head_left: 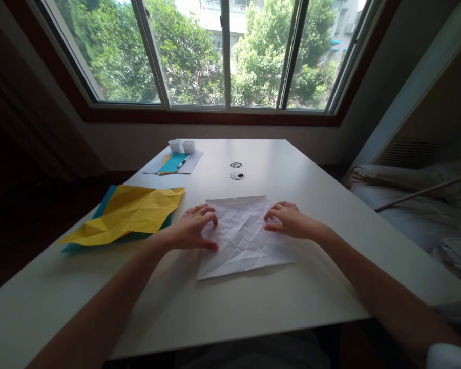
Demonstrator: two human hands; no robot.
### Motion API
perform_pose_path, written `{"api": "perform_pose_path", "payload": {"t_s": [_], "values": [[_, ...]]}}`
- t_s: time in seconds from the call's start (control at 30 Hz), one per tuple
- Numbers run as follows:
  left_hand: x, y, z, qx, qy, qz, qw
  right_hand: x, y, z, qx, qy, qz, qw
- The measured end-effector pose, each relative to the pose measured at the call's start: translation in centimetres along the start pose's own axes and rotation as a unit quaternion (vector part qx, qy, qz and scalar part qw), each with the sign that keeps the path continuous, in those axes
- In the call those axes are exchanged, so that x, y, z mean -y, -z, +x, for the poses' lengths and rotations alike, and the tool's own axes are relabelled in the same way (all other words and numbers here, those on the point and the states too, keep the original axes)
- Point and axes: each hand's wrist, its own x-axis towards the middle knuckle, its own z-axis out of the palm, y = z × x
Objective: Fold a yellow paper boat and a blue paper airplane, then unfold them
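Right now one creased white sheet of paper [243, 237] lies flat on the white bench [311, 287], near its front edge and roughly in the middle. Both hands rest on it, palms down, fingers spread and not gripping: the left hand [194, 229] presses on the sheet's left edge, the right hand [288, 220] on its right part, with bare crumpled paper between them. Neither hand grasps anything; they only lie flat on the sheet.

To the left of the white sheet, well clear of the left hand, lies one yellow sheet [132, 212], also creased and lifting a little at its folds. Under it shows one teal sheet [103, 205], seen only as a strip along the far-left edge and a dark sliver at the near side.

Farther back on the bench, toward the window [223, 51], sits a second small group: one pale sheet [194, 161] bearing one smaller teal paper [173, 163], a thin yellow edge peeking out beneath that, and one pen [183, 163] lying aslant on top. Two small white folded paper boxes [182, 146] stand side by side at the far end of that pale sheet.

Two round cable holes [237, 170] are set in the bench beyond the white sheet, one behind the other.

To the right of the bench is a bed [418, 215] with rumpled grey bedding.
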Motion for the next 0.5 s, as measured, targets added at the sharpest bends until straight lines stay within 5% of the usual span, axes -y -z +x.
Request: {"api": "perform_pose_path", "payload": {"t_s": [0.23, 0.5], "values": [[-1.3, -1.0, 0.5, 0.092, -0.021, -0.03, 0.995, 2.1, -1.6, 3.6, -0.045, 0.079, -0.065, 0.994], [-1.5, -1.0, 0.5, 0.079, -0.019, -0.03, 0.996, 2.9, -2.3, 5.0, -0.05, 0.056, -0.103, 0.992]]}}
